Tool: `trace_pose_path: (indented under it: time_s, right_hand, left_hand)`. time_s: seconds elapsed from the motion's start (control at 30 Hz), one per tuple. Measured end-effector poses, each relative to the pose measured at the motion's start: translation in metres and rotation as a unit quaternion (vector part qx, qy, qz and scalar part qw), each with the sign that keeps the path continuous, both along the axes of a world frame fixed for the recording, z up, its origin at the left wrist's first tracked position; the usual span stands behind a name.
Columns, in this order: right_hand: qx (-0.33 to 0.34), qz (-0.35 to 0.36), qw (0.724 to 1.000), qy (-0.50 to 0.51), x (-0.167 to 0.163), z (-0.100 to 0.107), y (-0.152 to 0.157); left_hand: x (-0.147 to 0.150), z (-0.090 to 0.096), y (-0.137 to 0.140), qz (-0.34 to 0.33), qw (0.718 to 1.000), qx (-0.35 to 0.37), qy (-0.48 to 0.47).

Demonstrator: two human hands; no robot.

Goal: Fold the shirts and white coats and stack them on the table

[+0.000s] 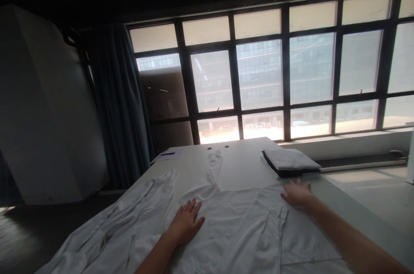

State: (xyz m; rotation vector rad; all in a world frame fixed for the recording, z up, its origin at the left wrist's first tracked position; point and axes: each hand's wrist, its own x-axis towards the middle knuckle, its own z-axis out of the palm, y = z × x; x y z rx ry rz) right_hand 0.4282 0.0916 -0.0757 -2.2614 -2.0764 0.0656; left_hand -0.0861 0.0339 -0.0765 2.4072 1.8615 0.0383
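Note:
A white long-sleeved garment lies spread over the table in front of me, with one sleeve stretched toward the far end. My left hand rests flat on its left part, fingers spread. At the garment's upper right edge is my right hand, its fingers apart and slightly blurred. It is close to a folded stack of white and black cloth. To the left of my left hand, more crumpled white cloth hangs along the table's left side.
The white table extends toward a wide window. A paper with a blue pen lies at its far left corner. Two round cable holes are near the far edge. A dark blue curtain and a pale pillar stand at left.

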Motion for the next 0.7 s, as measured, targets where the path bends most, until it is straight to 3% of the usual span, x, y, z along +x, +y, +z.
trace_pose_path:
  time_s: [0.13,0.23,0.33,0.53,0.7]
  right_hand:
    - [0.05,0.124,0.99,0.038,-0.079,0.014,-0.01]
    - [0.068,0.218,0.97,0.081,-0.154,0.009,-0.018]
    - [0.071,0.242,0.961,0.11,-0.203,-0.003,-0.02]
    - [0.04,0.223,0.966,0.126,-0.213,-0.023,-0.022]
    - [0.029,0.224,0.966,0.123,-0.202,-0.021,-0.037]
  left_hand:
    - [0.002,0.001,0.011,0.021,0.998,0.061,-0.025]
    - [0.002,-0.001,0.024,0.046,0.994,0.089,-0.033]
    - [-0.001,-0.005,0.032,0.069,0.992,0.098,-0.031]
    - [-0.001,-0.011,0.029,0.074,0.995,0.063,-0.018]
    - [0.003,0.002,0.023,0.073,0.997,0.022,-0.013]
